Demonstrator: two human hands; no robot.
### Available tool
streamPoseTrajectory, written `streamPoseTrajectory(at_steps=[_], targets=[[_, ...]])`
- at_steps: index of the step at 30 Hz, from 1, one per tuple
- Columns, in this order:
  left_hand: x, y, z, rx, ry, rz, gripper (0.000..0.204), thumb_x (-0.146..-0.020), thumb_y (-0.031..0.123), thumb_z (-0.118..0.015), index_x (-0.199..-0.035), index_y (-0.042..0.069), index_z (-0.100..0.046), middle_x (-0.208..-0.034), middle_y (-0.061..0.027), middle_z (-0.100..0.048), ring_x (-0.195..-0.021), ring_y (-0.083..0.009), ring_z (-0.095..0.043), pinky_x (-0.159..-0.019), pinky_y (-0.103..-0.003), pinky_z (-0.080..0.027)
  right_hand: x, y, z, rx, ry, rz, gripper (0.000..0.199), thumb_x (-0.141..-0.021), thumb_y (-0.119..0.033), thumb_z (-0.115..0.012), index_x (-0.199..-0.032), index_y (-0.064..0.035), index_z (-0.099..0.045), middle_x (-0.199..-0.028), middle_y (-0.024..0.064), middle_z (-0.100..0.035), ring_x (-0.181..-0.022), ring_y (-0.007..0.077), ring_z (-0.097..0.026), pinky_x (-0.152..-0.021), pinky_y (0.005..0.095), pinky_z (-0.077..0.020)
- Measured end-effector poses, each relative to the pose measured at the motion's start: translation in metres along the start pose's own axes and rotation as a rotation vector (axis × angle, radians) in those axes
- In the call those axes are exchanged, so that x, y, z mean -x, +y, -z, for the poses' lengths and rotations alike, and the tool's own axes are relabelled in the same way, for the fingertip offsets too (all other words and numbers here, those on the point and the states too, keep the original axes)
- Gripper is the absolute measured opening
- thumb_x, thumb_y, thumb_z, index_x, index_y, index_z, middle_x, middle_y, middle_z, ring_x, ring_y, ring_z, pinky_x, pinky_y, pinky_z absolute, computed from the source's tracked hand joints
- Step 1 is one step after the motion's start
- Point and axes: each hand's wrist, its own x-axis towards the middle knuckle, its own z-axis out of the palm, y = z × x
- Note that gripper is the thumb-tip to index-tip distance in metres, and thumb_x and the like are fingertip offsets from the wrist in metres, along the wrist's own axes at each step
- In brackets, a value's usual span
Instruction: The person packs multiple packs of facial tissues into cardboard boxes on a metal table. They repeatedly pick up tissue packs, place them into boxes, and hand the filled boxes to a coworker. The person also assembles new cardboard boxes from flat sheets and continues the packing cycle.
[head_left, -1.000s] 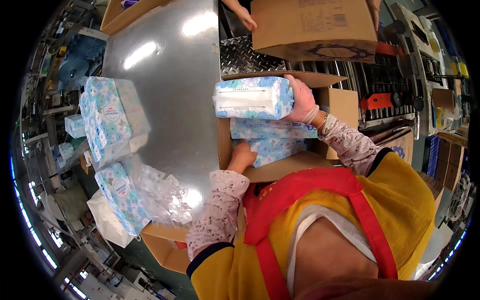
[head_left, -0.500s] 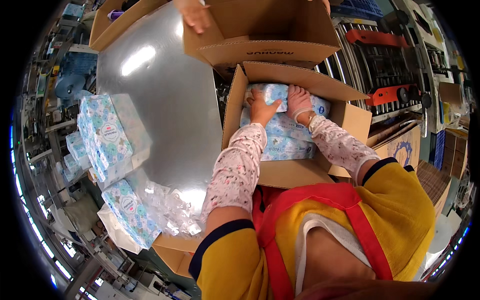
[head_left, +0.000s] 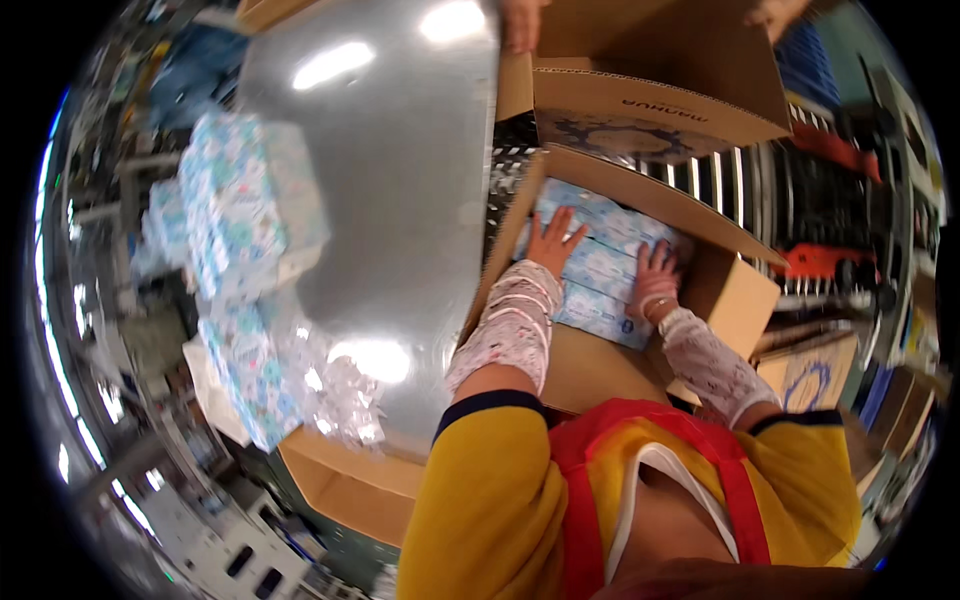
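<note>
An open cardboard box [head_left: 590,375] stands in front of me, with a row of soft packs [head_left: 600,262] inside, wrapped in pale blue flower-printed plastic. My left hand [head_left: 556,242] lies on top of the packs toward the box's left side, fingers spread. On their right end rests my right hand [head_left: 654,278], its fingers also stretched out and a little blurred. Neither hand grips anything. The packs lie side by side, well below the box's raised flaps; what is under them is hidden.
A metal table [head_left: 410,170] runs along the left, holding bundles of blue flowered packs [head_left: 235,210] and crumpled clear plastic [head_left: 345,395]. Beyond my box, another person's hands [head_left: 520,22] hold a second open box [head_left: 660,105]. A roller conveyor [head_left: 735,185] lies at the right.
My hands have gone from grasping the far pack to lying flat and spread on the row. The far pack now sits lower and more level. The other person's box has shifted away from mine.
</note>
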Motion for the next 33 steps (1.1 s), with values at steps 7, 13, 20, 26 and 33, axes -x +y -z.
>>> streamPoseTrajectory(at_steps=[7,13,20,26,33], targets=[[-0.01,0.023,0.069,0.396,0.128,0.004,0.022,-0.069,0.029,-0.068,-0.069,0.007,-0.071,-0.074,-0.0132,-0.068,-0.073,-0.0272,-0.067,-0.066,-0.045,-0.053,-0.018,0.032,-0.026,-0.103,-0.055,0.229,0.086,-0.07,-0.041,-0.071,-0.143,-0.0131,-0.032,-0.146,0.0151,-0.035,-0.127,0.0342,-0.042,-0.101,0.0491,-0.0375],[0.17,-0.006,0.178,0.635,1.307,0.367,0.034,-0.079,0.02,-0.066,-0.111,0.01,-0.062,-0.103,-0.0103,-0.061,-0.097,-0.0293,-0.056,-0.085,-0.041,-0.047,0.003,0.037,0.015,-0.317,0.105,0.322,0.056,-0.074,-0.038,-0.068,-0.121,-0.009,-0.059,-0.114,0.019,-0.061,-0.103,0.0333,-0.06,-0.088,0.0395,-0.0485],[0.348,-0.091,-0.056,0.014,0.675,1.671,0.056,-0.077,0.026,-0.07,-0.124,0.001,-0.053,-0.123,-0.0191,-0.051,-0.114,-0.0359,-0.047,-0.097,-0.046,-0.036,0.021,-0.008,0.071,-0.203,0.131,0.455,0.052,-0.076,-0.035,-0.067,-0.12,-0.0083,-0.059,-0.113,0.0175,-0.062,-0.1,0.0326,-0.062,-0.087,0.0398,-0.0493],[0.429,-0.112,-0.093,0.086,1.104,1.545,0.018,-0.083,0.019,-0.065,-0.087,0.001,-0.065,-0.089,-0.0155,-0.066,-0.087,-0.0265,-0.063,-0.083,-0.039,-0.049,0.029,-0.009,0.07,-0.246,0.195,0.56,0.05,-0.076,-0.033,-0.068,-0.118,-0.0084,-0.06,-0.112,0.0173,-0.062,-0.098,0.0318,-0.062,-0.086,0.0391,-0.0497],[0.448,-0.097,-0.008,1.334,2.163,0.952,0.019,-0.095,0.018,-0.057,-0.08,0.006,-0.055,-0.075,-0.0045,-0.061,-0.066,-0.0128,-0.058,-0.064,-0.028,-0.052,0.048,0.019,0.057,-0.273,0.194,0.52,0.047,-0.075,-0.033,-0.068,-0.115,-0.0089,-0.062,-0.108,0.0176,-0.064,-0.095,0.0322,-0.063,-0.085,0.0391,-0.0497]])
